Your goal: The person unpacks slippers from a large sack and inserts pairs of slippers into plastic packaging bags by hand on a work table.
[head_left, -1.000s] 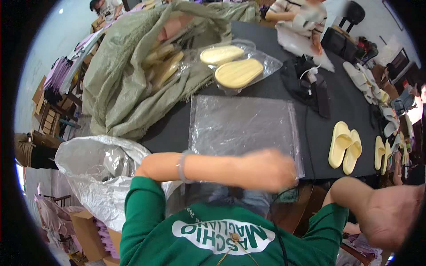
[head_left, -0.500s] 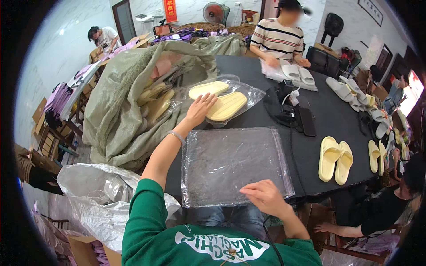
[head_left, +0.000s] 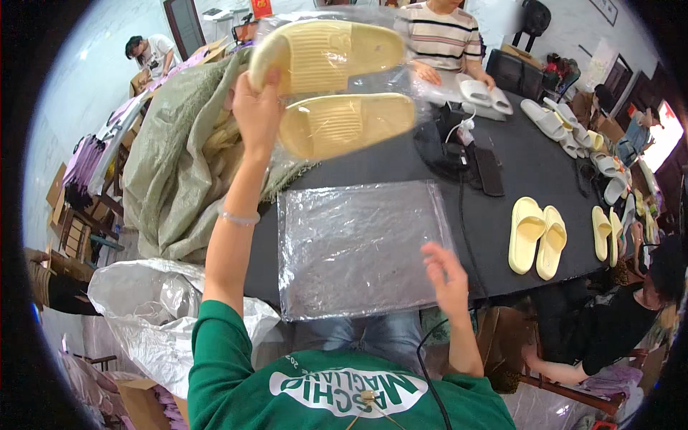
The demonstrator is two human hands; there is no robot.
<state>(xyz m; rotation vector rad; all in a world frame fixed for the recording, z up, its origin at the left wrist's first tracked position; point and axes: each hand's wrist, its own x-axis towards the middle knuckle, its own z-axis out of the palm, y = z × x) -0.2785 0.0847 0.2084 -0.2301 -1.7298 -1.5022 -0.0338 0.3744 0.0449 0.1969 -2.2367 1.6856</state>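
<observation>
Holding a bagged pair of yellow slippers point(head_left: 349, 124) above the far left part of the worktop point(head_left: 393, 170), one slipper above the other in the picture, both lying sideways inside clear plastic, a little blurred. Gripping the pair at its left end with the left hand point(head_left: 258, 118), thumb over the upper slipper, fingers closed on it. Wearing a pale bracelet point(head_left: 240, 218) on that wrist.

Keeping the right hand point(head_left: 448, 283) empty, fingers loosely spread, at the right edge of a flat clear bag point(head_left: 362, 247). Cannot tell any contact there between fingertips and plastic. Laid out flat at the near edge of the worktop, below the bagged pair in view.

Just left of the raised pair, a bulky green woven sack point(head_left: 172, 172), crumpled. Nearer the body, below that, an open silvery sack point(head_left: 136, 287). To the right of the flat bag, a white plug point(head_left: 466, 129) amid black gear, then two upright-facing pairs in yellow: the nearer slides point(head_left: 527, 233) and, close to the right edge, the farther slides point(head_left: 600, 233). Beyond these, a row of grey slippers point(head_left: 548, 120).

Across the worktop, a co-worker in a striped top point(head_left: 444, 36), hands at white slippers point(head_left: 474, 89) on plastic. Far left, another person in white point(head_left: 156, 54), bent forward.
</observation>
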